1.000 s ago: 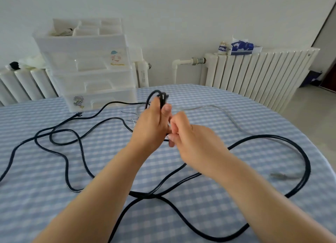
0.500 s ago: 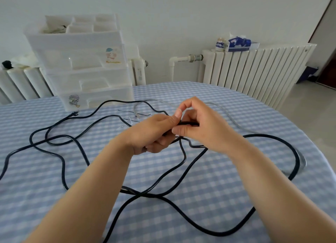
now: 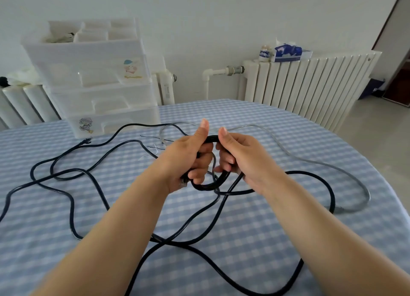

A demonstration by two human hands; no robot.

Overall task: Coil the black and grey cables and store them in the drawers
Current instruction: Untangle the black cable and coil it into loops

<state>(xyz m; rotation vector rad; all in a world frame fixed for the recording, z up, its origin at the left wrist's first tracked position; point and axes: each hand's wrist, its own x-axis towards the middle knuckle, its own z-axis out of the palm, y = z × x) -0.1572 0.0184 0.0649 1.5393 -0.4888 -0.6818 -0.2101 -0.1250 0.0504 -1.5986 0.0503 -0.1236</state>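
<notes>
Here, the left hand and right hand each grip a small loop of the smooth, round black cable above the checked tablecloth.

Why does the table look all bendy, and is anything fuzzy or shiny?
Head view: the wide lens curves the table edge; both hands and the black cable look sharp; soft daylight, faint shadows, no glare; the translucent drawers look washed out.

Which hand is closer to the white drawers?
Left. The left hand is on the drawers' side of the table; the right hand is further away, beside it. Both grip the black cable.
</notes>
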